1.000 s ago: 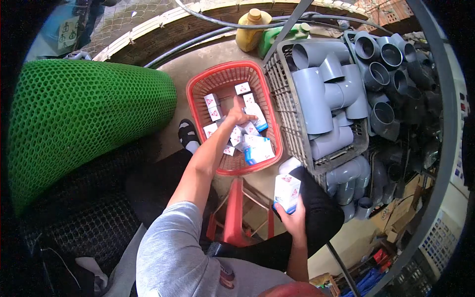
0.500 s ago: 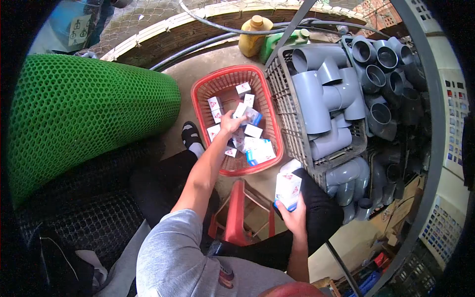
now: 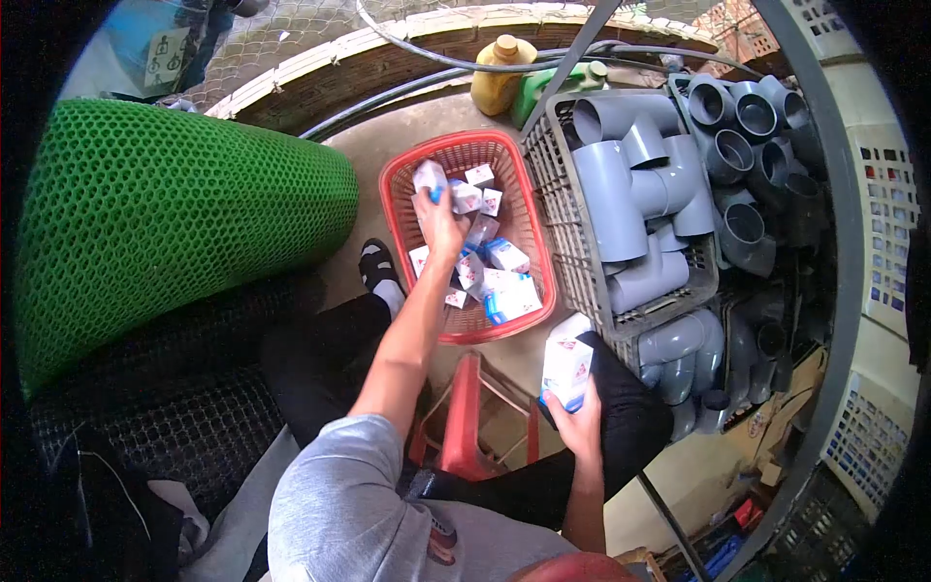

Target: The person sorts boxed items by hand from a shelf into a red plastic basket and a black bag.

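My left hand [image 3: 442,225] is inside the red plastic basket [image 3: 396,209], its fingers closed on a small white-and-blue box [image 3: 428,177] near the basket's far left corner. Under and around that hand lie several more small white boxes [image 3: 506,255] with red marks, some with blue sides, heaped loosely at different angles. By my right knee, my right hand [image 3: 578,421] grips white boxes [image 3: 567,364] with a red mark and a blue lower end; they appear stacked end to end. My palm hides part of them.
A red plastic stool [image 3: 465,417] stands between my legs. Grey crates [image 3: 626,325] of grey pipe fittings [image 3: 611,199] are on the right. A roll of green mesh [image 3: 194,213] lies left. Behind the basket are yellow [image 3: 499,82] and green [image 3: 553,87] jugs.
My left hand has moved left and farther back within the basket, and a box is now in its fingers. A blue-sided box lies where that hand was. My right hand stays nearly still.
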{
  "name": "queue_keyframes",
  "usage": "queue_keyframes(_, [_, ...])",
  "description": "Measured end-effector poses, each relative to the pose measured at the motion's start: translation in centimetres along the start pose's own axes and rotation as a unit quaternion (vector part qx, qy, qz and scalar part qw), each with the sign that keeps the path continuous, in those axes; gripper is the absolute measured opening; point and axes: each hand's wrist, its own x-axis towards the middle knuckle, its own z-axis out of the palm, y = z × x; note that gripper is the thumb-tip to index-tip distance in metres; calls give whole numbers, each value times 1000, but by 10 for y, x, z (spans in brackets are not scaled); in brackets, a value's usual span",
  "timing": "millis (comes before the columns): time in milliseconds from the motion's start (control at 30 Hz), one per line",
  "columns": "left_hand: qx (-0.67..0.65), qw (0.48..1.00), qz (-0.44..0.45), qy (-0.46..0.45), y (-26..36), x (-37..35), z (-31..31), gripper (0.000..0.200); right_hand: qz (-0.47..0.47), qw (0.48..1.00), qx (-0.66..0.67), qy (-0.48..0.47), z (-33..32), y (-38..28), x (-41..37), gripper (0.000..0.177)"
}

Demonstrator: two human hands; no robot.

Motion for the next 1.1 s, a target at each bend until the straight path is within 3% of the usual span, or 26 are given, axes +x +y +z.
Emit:
queue_keyframes(67, [147,972,54,-175,-11,-11,5,72,-2,1000,3,-4,0,1,1,49])
queue_keyframes(200, [135,951,138,-242,-17,-32,3,64,-11,1000,5,2,1,-3,2,50])
queue_keyframes(267, [17,957,83,-278,-15,-44,5,57,-1,1000,9,2,1,-1,2,49])
queue_keyframes(333, [-4,959,60,-276,-9,-59,7,48,11,1000,20,-2,1,-6,2,50])
queue_keyframes(433, [3,938,-13,-346,3,-74,9,53,14,1000,-18,-4,-1,2,1,52])
queue_keyframes(500, [-69,890,-32,-449,9,-84,7,56,2,1000,-9,-7,-2,4,2,58])
queue_keyframes(533, [-70,889,-32,-452,22,-90,-8,56,5,1000,-10,-5,-2,12,0,58])
queue_keyframes(600, [-207,847,-131,-472,53,-100,-46,59,5,999,-26,23,0,27,2,64])
queue_keyframes(700, [-387,809,-93,-432,74,-132,-93,76,26,1000,-11,3,7,24,4,66])
queue_keyframes(733, [-471,689,-222,-504,94,-140,-129,86,25,999,-24,1,9,26,4,65])
queue_keyframes(800, [-481,699,-118,-516,93,-170,-133,92,-49,998,0,-39,16,-11,1,65])
queue_keyframes(867, [-521,675,-154,-499,79,-187,-118,89,-87,995,26,-36,24,-7,-2,64])
queue_keyframes(900, [-539,677,-220,-450,75,-184,-117,84,-90,995,27,-32,23,-7,-4,64])
queue_keyframes(933, [-555,674,-284,-397,71,-180,-115,80,-39,997,54,-43,23,-8,-6,63])
queue_keyframes(967, [-560,682,-287,-373,63,-172,-101,78,13,995,81,-56,21,-8,-7,61])
queue_keyframes(1000, [-512,730,-269,-365,65,-159,-99,82,-10,996,72,-55,20,-1,-6,55])
queue_keyframes(1100, [-437,795,-280,-313,76,-113,-79,91,-67,995,62,-35,14,17,-6,49])
